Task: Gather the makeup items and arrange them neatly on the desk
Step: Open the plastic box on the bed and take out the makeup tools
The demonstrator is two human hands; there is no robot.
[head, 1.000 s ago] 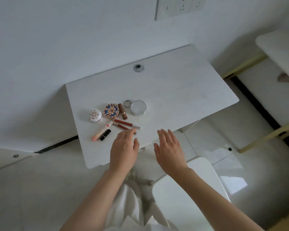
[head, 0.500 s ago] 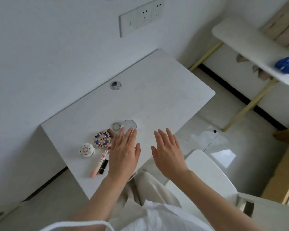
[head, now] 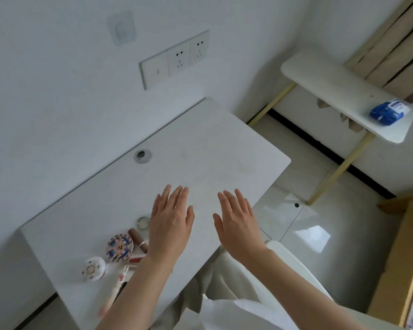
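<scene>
1. White desk (head: 200, 144) against a pale wall, and both hands are out over its front half, side by side with a gap between them.
2. Left hand (head: 171, 222): palm down, fingers straight and close together, nothing in its grasp. Whether it touches the top, I cannot tell.
3. Right hand (head: 236, 222): same story, flat and loose, fingers extended, holding nothing, its wrist crossing the desk's front edge.
4. Makeup sits clustered at the left hand's outer side. A small ring-rimmed disc (head: 143, 222) lies just beside the knuckles, and a brown lipstick (head: 138, 239) lies angled right next to the wrist.
5. One step further out: a patterned round compact (head: 119, 247) touching that lipstick, then a white decorated pot (head: 94, 269) near the desk's left front corner.
6. A reddish gloss tube (head: 136, 259) pokes out from under the left forearm. A pink tube (head: 115, 291) lies beside the arm, partly hidden, with something dark next to it that I cannot make out.
7. Up the desk, well apart from everything, a round cable grommet (head: 142, 156).
8. Wall above: a socket panel (head: 174, 59). Far right, a white shelf (head: 332, 91) carrying a blue packet (head: 389, 110).
</scene>
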